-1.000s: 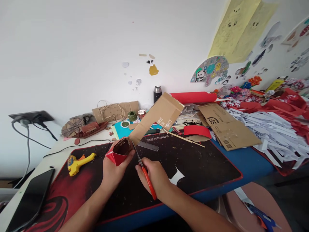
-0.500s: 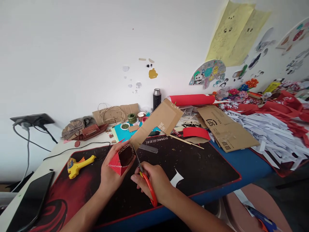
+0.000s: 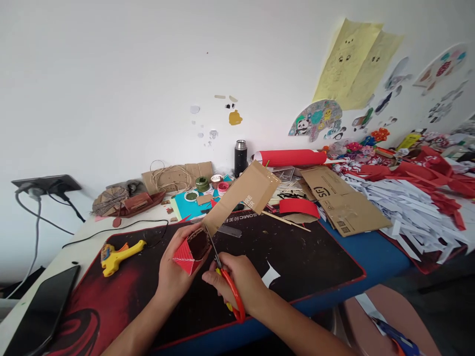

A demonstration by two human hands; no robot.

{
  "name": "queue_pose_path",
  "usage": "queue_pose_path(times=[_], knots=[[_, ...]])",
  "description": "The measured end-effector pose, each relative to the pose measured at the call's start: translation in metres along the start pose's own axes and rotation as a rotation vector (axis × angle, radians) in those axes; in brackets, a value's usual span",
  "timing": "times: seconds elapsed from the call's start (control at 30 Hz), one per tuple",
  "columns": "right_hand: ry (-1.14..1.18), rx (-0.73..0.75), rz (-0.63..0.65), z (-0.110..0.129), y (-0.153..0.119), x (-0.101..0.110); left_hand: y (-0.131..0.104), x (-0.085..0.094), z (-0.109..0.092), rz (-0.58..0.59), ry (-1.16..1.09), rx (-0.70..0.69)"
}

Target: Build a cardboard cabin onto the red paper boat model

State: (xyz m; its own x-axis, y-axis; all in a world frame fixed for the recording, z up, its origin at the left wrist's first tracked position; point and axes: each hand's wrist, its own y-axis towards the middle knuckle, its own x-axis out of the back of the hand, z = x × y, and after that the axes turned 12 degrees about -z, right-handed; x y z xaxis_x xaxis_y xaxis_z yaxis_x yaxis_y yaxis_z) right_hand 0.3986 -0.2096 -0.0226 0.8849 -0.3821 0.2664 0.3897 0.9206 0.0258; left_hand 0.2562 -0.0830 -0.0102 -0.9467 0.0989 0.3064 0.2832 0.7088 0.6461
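Observation:
My left hand (image 3: 174,267) is wrapped round a small box of red corrugated card (image 3: 185,255) with a brown cardboard lining, its open side facing up. A long strip of brown cardboard (image 3: 232,199), wider at its far end, extends from the box's upper right edge towards the back right. Orange-handled scissors (image 3: 233,291) are gripped in my right hand (image 3: 241,282). Their blades meet the cardboard where the strip joins the box. How far apart the blades are is hard to tell.
A yellow glue gun (image 3: 120,257) lies left on the dark mat (image 3: 297,262), near a black phone (image 3: 46,311). Paint pots (image 3: 202,184), a black flask (image 3: 240,157) and a red roll (image 3: 291,157) stand behind. Flattened cardboard (image 3: 345,202) and white paper strips (image 3: 404,207) lie right.
The view has shifted slightly. Both hands, the box and the scissors appear a little further right and lower, and the yellow inner part of the scissor handles shows more.

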Motion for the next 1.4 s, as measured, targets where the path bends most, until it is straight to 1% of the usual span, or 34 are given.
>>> queue_pose_path(times=[0.13,0.2,0.33,0.53,0.77,1.0,1.17,1.27,1.4], knots=[[-0.057,0.066,-0.088,0.003,0.003,-0.001,0.001,-0.001,-0.001,-0.018,0.025,0.016],[-0.093,0.100,-0.112,0.004,0.005,-0.001,0.003,0.000,0.000,-0.023,0.045,0.039],[-0.135,0.105,-0.122,0.005,0.007,-0.003,0.005,-0.001,0.002,-0.025,0.053,0.116],[-0.170,0.096,-0.138,0.001,0.008,-0.007,0.008,-0.004,0.002,-0.017,0.026,0.193],[-0.168,0.118,-0.144,-0.004,0.009,-0.012,0.009,-0.002,0.002,-0.013,0.034,0.218],[-0.138,0.123,-0.132,-0.004,0.007,-0.012,0.006,-0.003,0.008,0.007,0.092,0.224],[-0.109,0.075,-0.121,-0.006,0.010,-0.012,0.012,-0.006,0.004,0.003,0.055,0.264],[-0.073,0.007,-0.071,-0.008,0.011,-0.014,0.017,-0.006,-0.001,-0.009,0.031,0.272],[0.026,-0.062,0.028,-0.007,0.010,-0.015,0.018,-0.004,-0.003,-0.031,0.033,0.253]])
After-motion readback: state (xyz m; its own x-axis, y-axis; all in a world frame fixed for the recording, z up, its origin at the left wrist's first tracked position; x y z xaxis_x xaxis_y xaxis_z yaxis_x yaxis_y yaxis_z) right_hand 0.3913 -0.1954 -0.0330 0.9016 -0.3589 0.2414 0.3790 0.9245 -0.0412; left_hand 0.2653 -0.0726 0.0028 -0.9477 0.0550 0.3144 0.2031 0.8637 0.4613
